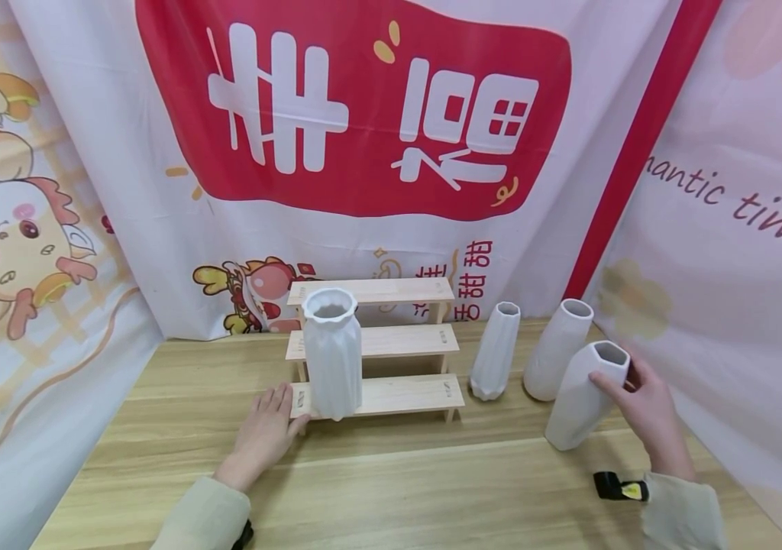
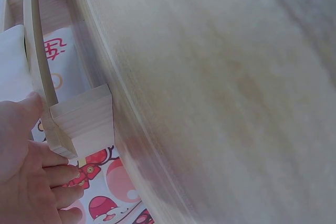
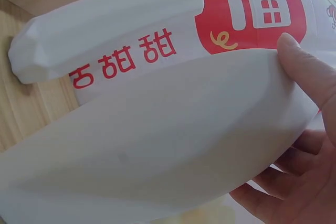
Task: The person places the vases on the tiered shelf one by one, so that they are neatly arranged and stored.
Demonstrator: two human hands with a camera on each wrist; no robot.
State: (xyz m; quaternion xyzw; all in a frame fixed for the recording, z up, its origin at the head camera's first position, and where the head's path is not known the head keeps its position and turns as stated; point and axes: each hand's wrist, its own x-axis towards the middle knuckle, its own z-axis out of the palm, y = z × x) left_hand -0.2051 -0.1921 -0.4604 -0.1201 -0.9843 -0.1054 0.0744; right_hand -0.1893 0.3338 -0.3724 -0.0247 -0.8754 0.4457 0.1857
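My right hand (image 1: 650, 409) grips a white faceted vase (image 1: 580, 405) near its angular mouth, thumb on the near side and fingers round the far side. In the right wrist view this vase (image 3: 157, 135) fills the middle, its base cut off by the frame. At the lowest step of a three-tier wooden stand (image 1: 405, 395), my left hand (image 1: 262, 428) touches the left end. Its fingers lie fairly straight along the side, and the thumb is at the front corner. A white fluted vase (image 1: 334, 367) with a wavy rim stands on that lowest step.
Right of the stand, a slim ribbed white vase (image 1: 496, 351) and a smooth round-mouthed white vase (image 1: 559, 350) stand on the wooden table (image 1: 432, 489). Printed cloth (image 1: 377, 206) hangs behind the table and along both sides.
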